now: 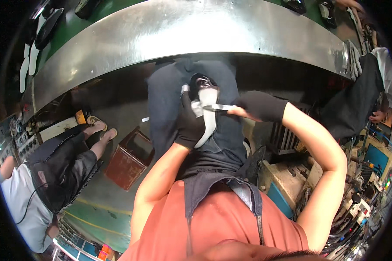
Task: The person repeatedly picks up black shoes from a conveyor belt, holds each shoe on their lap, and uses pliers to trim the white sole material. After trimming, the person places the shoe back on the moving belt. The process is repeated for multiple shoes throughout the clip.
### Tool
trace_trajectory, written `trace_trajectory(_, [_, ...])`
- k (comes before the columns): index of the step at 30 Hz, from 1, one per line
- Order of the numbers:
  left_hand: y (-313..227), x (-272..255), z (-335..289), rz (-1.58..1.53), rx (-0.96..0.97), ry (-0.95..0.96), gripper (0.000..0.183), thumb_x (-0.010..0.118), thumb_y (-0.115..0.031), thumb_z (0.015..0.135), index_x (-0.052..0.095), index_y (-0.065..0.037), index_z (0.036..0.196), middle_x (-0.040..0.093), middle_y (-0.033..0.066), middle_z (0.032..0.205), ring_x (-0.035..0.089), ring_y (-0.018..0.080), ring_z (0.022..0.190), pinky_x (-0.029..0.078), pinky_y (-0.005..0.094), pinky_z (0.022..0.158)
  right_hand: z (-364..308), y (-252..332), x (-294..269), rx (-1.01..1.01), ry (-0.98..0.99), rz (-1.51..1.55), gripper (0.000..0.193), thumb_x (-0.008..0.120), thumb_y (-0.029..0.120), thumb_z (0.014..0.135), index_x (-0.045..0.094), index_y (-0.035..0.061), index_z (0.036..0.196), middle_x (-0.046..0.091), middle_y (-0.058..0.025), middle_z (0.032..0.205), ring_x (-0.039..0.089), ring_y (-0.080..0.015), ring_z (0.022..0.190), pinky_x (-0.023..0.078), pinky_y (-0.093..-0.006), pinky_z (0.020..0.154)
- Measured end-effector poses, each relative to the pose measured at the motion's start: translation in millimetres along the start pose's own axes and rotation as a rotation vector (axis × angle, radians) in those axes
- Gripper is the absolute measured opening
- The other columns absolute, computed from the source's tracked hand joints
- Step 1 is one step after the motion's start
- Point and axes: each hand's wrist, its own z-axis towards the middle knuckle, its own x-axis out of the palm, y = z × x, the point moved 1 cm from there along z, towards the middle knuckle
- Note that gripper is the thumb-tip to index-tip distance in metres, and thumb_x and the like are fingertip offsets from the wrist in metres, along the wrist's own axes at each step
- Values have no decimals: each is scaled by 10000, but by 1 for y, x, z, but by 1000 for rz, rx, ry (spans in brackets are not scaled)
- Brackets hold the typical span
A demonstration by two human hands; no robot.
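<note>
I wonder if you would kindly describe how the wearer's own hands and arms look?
The left hand and right hand each wear a plain black glove reaching about the wrist; the right one leaves fingertips bare. Something whitish covers one left fingertip, too small to identify. The left forearm and right forearm are bare, with no sleeve, cable or marking visible.

At the far side we see a long metal ledge (152,37) catching bright light along a green surface (69,26), to our left a reddish-brown box (124,169) on grey floor (96,186), nearer on that side yellow lines (101,206) over green flooring (106,222), and to our right a stained tan cabinet (281,176).
</note>
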Motion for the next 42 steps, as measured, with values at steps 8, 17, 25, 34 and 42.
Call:
trace_trajectory(8, [-46, -32, -5, -294, -157, 256, 849, 677, -249, 847, 154, 32, 1454, 401, 287, 1345, 483, 392, 1207, 397, 421, 993, -12, 91, 0, -381, -252, -63, 476, 525, 450, 919, 664, 25, 757, 636, -187, 691, 645, -349, 639, 526, -424, 608])
trace_trajectory(17, [24, -25, -99, -485, -426, 312, 791, 734, -221, 788, 297, 43, 1392, 479, 204, 1319, 476, 269, 1229, 375, 361, 1031, -50, 21, 97, 345, -195, 808, 462, 505, 409, 975, 616, -16, 832, 562, -109, 610, 530, -141, 582, 433, -328, 564])
trace_trajectory(25, [-17, -169, -29, -382, -247, 296, 647, 817, -119, 720, 461, -33, 1253, 561, 112, 1213, 556, 232, 1128, 445, 379, 996, -95, 39, 74, 190, -345, 693, 308, 536, 266, 968, 608, 1, 828, 583, -96, 646, 546, -151, 593, 433, -304, 571])
trace_trajectory(34, [10, -6, -35, -211, -67, 159, 858, 702, -213, 838, 186, 82, 1458, 278, 270, 1495, 229, 327, 1426, 214, 374, 1146, -75, 36, 64, 295, -187, 708, 370, 507, 343, 971, 616, 4, 874, 607, -143, 710, 579, -203, 640, 450, -320, 627])
trace_trajectory(42, [17, -9, -56, -660, -102, 276, 753, 501, -327, 953, 134, 63, 1481, 227, 220, 1534, 176, 282, 1443, 155, 347, 1160, -5, 76, 22, 126, 183, -218, 414, 515, 385, 931, 654, 9, 829, 657, -165, 758, 651, -336, 708, 502, -400, 602])
